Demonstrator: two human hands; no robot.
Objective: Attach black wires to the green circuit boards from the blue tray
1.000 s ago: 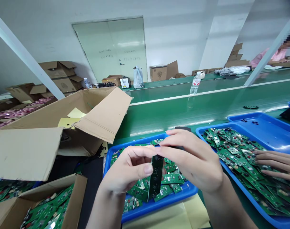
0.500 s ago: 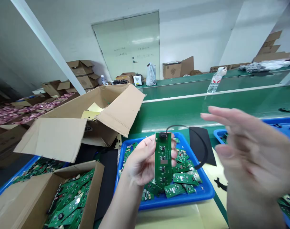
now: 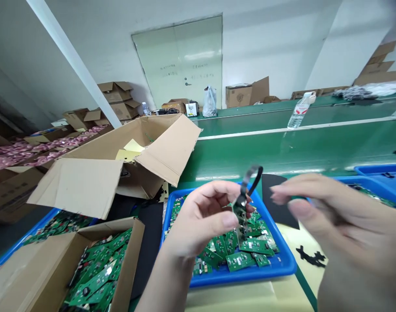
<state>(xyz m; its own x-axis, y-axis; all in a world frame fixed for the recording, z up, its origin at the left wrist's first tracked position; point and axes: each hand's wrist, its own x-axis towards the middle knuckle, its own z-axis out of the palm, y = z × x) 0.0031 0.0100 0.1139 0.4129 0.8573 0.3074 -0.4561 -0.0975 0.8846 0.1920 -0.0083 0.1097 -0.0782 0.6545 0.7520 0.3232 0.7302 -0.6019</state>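
My left hand (image 3: pixel 204 219) is closed around a narrow green circuit board (image 3: pixel 240 214), held edge-on above a blue tray (image 3: pixel 282 266) of several similar boards. A dark curved strip (image 3: pixel 251 180) rises from the board's top end. My right hand (image 3: pixel 344 225) hovers just right of the board, blurred, its fingers extended toward the strip with nothing visibly in them.
A large open cardboard box (image 3: pixel 119 169) lies at left, and a smaller box of green boards (image 3: pixel 96 273) stands at lower left. A black sheet (image 3: pixel 277 199) and small black parts (image 3: pixel 310 255) lie right of the tray. More blue trays (image 3: pixel 380 171), the green conveyor (image 3: pixel 282 147) and a water bottle (image 3: pixel 298 110) are behind.
My left hand has turned the board from face-on to edge-on and lowered it. The right hand has come down and in toward the board's strip.
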